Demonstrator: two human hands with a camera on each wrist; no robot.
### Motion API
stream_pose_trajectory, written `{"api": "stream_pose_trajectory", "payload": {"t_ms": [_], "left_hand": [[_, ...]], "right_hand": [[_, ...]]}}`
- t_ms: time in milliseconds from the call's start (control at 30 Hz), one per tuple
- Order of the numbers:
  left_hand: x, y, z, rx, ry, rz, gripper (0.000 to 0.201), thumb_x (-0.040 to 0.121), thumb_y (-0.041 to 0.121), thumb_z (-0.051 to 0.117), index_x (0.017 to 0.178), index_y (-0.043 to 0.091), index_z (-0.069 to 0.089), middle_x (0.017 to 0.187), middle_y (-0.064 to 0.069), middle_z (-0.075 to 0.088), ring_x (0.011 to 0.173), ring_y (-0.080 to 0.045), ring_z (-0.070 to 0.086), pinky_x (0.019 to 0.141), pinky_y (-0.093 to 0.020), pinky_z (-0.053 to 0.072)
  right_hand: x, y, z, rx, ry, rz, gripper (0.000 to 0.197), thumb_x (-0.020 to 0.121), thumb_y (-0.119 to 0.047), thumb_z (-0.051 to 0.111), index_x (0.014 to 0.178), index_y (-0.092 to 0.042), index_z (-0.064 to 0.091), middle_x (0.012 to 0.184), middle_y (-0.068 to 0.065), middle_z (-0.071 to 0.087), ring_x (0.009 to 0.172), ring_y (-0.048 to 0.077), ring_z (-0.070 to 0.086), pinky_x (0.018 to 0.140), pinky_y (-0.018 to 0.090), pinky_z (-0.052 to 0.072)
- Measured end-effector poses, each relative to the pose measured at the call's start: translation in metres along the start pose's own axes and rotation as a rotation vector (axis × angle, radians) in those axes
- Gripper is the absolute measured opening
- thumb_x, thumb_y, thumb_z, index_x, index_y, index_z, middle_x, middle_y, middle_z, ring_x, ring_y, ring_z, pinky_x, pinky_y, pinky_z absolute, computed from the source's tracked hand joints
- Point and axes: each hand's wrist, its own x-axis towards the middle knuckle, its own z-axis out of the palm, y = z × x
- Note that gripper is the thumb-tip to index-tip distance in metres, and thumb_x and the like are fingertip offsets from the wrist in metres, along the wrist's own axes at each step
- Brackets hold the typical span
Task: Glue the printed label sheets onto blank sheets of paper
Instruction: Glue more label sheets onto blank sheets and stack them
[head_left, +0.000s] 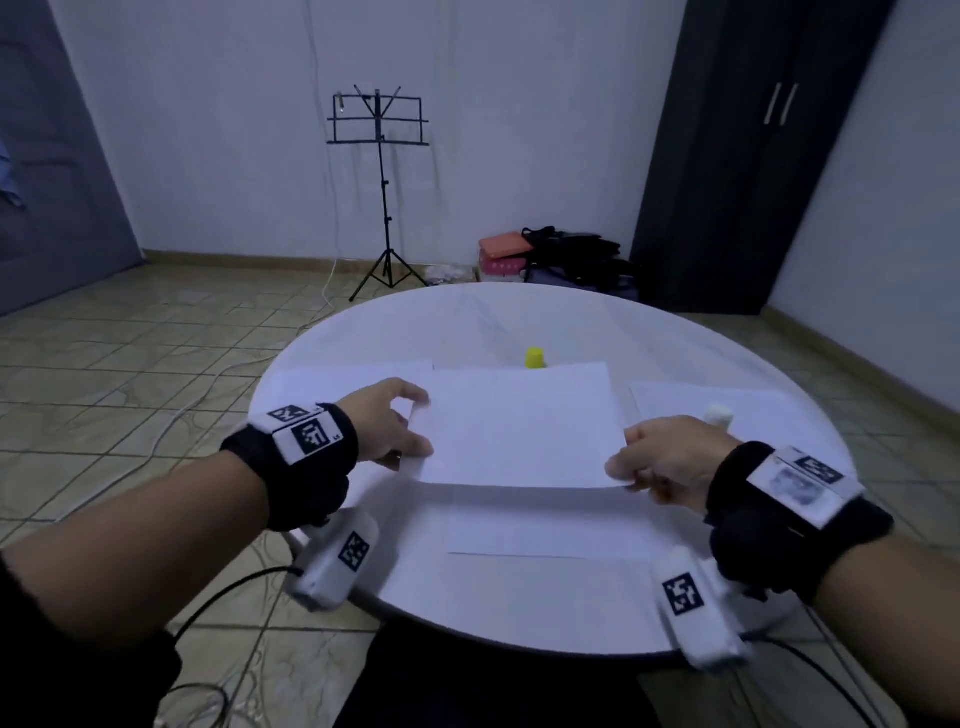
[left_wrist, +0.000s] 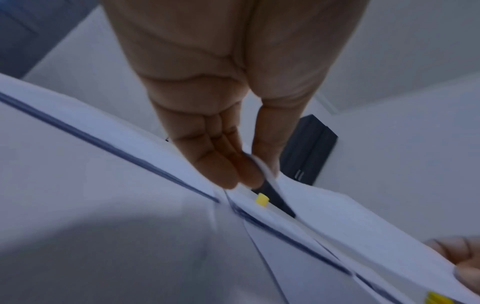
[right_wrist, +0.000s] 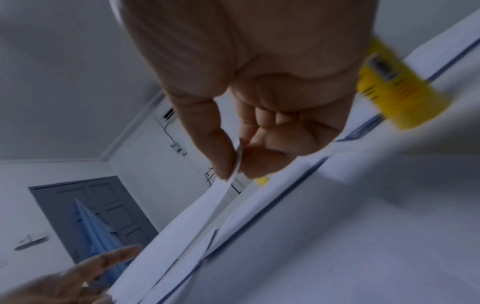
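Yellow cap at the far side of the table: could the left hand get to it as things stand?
Probably not yet. The left hand pinches the left edge of the raised sheet, which hangs between it and the yellow cap. Nothing else seems to block it once the sheet is set down.

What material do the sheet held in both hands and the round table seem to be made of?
Held sheet: thin white paper, matte; its edge bends between the left hand and the right hand.
Round table: smooth white top, probably plastic or laminate, cannot tell which.
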Motion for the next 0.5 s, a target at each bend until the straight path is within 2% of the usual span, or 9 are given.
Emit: {"api": "stream_pose_trajectory", "payload": {"t_ms": [67, 133, 233, 367, 500], "left_hand": [[-0.006, 0.004, 0.01, 0.094, -0.082, 0.035, 0.028, 0.076, -0.001, 0.076, 0.094, 0.015, 0.063, 0.083, -0.006, 0.051, 0.063, -0.019, 0.06, 0.057, -0.021, 0.057], [-0.007, 0.005, 0.02, 0.162, -0.137, 0.052, 0.022, 0.074, -0.001, 0.077, 0.083, 0.015, 0.065, 0.075, -0.002, 0.052, 0.061, -0.016, 0.059, 0.059, -0.019, 0.057], [-0.009, 0.008, 0.032, 0.244, -0.189, 0.036, 0.019, 0.073, 0.002, 0.079, 0.079, 0.015, 0.067, 0.068, 0.001, 0.057, 0.059, -0.014, 0.06, 0.06, -0.019, 0.055], [-0.009, 0.009, 0.045, 0.333, -0.262, 0.023, 0.022, 0.072, 0.002, 0.08, 0.078, 0.016, 0.065, 0.068, 0.001, 0.058, 0.065, -0.017, 0.06, 0.067, -0.023, 0.057], [-0.008, 0.009, 0.051, 0.415, -0.298, 0.022, 0.022, 0.074, 0.007, 0.08, 0.079, 0.02, 0.063, 0.068, 0.004, 0.059, 0.06, -0.015, 0.059, 0.065, -0.02, 0.054]], "right_hand": [[-0.004, 0.014, -0.009, -0.06, -0.014, 0.028, 0.029, 0.075, 0.007, 0.068, 0.06, -0.012, 0.052, 0.063, 0.012, 0.054, 0.051, 0.018, 0.048, 0.046, 0.023, 0.028], [-0.004, 0.026, -0.016, -0.126, -0.009, 0.056, 0.028, 0.075, 0.004, 0.07, 0.059, -0.011, 0.052, 0.057, 0.009, 0.054, 0.051, 0.019, 0.045, 0.046, 0.023, 0.026], [-0.003, 0.035, -0.021, -0.205, 0.005, 0.082, 0.029, 0.072, -0.003, 0.074, 0.058, -0.012, 0.05, 0.054, 0.007, 0.053, 0.057, 0.022, 0.046, 0.047, 0.024, 0.028], [-0.005, 0.043, -0.024, -0.283, -0.018, 0.116, 0.034, 0.074, -0.007, 0.074, 0.058, -0.013, 0.045, 0.044, 0.004, 0.053, 0.068, 0.027, 0.05, 0.047, 0.025, 0.03], [-0.005, 0.05, -0.024, -0.265, -0.062, 0.131, 0.021, 0.073, -0.004, 0.075, 0.076, -0.01, 0.055, 0.059, 0.012, 0.058, 0.063, 0.025, 0.053, 0.044, 0.021, 0.034]]}}
